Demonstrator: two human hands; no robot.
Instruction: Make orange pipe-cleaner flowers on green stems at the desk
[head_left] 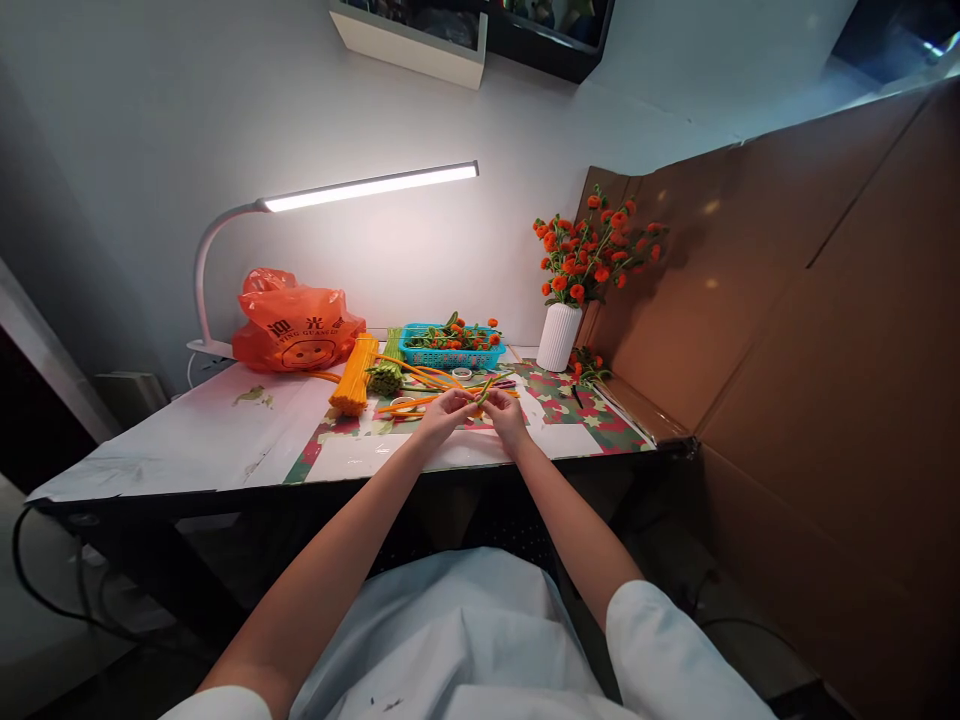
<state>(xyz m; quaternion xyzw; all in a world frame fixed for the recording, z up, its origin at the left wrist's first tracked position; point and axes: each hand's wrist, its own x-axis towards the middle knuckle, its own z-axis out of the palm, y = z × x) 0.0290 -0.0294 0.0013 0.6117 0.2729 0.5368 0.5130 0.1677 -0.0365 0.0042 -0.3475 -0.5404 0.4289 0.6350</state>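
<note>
Both hands meet above the front of the table. My left hand (448, 412) is closed, its fingertips pinching a green pipe cleaner (484, 391). From the other side my right hand (505, 415) pinches the same green piece, fingertips almost touching the left ones. Its exact shape between the fingers is too small to make out. Loose orange pipe cleaners (427, 377) lie just behind the hands. To their left rest a thick orange bundle of pipe cleaners (355, 378) and a green bundle (387, 376). A roll of tape (403, 404) lies beside my left hand.
A blue basket (452, 357) with orange flowers stands behind the hands. A white vase (559, 337) of orange flowers is at the right, near a tall cardboard sheet (750, 270). At the left are an orange plastic bag (296, 325) and a lit lamp (375, 187).
</note>
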